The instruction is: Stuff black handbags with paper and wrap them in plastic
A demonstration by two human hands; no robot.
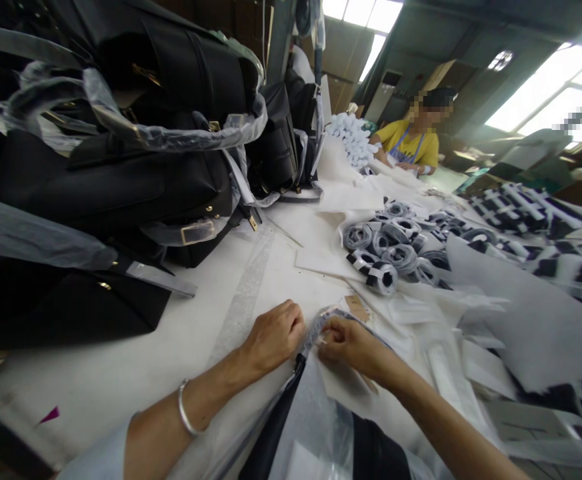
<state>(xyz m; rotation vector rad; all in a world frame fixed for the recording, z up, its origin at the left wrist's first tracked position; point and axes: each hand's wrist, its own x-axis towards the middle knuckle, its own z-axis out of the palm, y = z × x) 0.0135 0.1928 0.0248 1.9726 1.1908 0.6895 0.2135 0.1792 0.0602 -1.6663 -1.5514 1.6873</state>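
I see the left hand (275, 339) and right hand (351, 347) pinch the plastic wrap (315, 403) tight. Both are by the table's (135, 373) near edge.

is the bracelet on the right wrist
No, the bracelet sits on the left wrist, behind the left hand; the wrist of the right hand is bare, and both pinch the plastic wrap.

Your strap (277, 417) is black and flat, sheathed in loose clear film (321, 420). It runs from the 6 o'clock edge up toward 12, leaning slightly to 1. The film's crumpled tip lies mid-table, pinched between your left hand (273, 337) and right hand (353, 347).
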